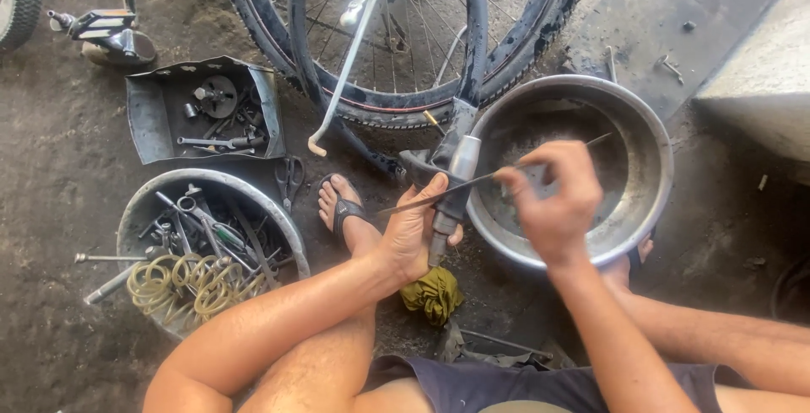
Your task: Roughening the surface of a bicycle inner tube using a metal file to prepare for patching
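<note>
Hands grip metal cylinder, thin rod; steel basin, wheel beyond.

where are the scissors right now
In the head view, the scissors lie on the ground at left of centre, between the open metal box of parts and the round tub of tools, just left of the sandalled foot.

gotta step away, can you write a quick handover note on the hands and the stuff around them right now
Left hand: closed around a grey metal cylinder, held upright.
Right hand: pinching a thin flat blade laid across the cylinder, over the big metal basin.
Around: bicycle wheel just beyond the hands; round tub of tools and open tin of small parts to the left; yellow rag under the left wrist.
Done or left: the picture cannot settle either.
</note>
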